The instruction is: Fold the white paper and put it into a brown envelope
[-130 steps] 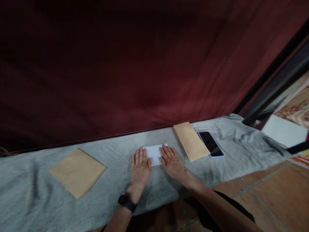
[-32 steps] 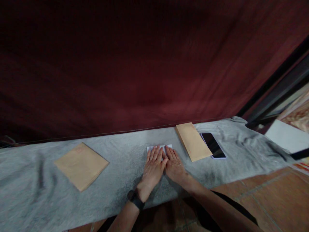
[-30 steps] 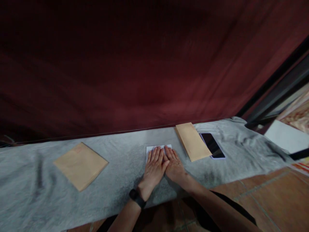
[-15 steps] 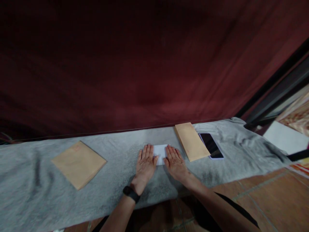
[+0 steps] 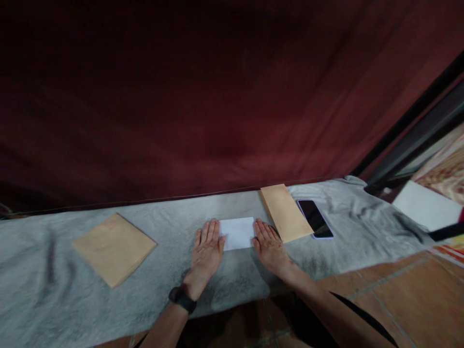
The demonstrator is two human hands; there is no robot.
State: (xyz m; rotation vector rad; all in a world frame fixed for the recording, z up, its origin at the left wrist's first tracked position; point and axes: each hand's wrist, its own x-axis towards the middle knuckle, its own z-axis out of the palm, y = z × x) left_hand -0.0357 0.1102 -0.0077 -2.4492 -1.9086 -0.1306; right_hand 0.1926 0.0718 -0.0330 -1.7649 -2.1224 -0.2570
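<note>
A small folded white paper (image 5: 237, 233) lies flat on the grey cloth (image 5: 326, 256). My left hand (image 5: 207, 249) rests palm down at the paper's left edge, fingers stretched out; a black watch is on that wrist. My right hand (image 5: 268, 244) lies flat at the paper's right edge, fingers extended. Neither hand holds anything.
A long brown envelope (image 5: 285, 211) lies just right of my right hand, with a dark phone (image 5: 314, 218) beside it. A larger brown envelope (image 5: 113, 248) sits at the left. A dark red curtain hangs behind. White sheets (image 5: 426, 205) lie at the far right.
Both hands have slid apart, from side by side on top of the white paper out to its left and right edges, so most of the paper now shows.
</note>
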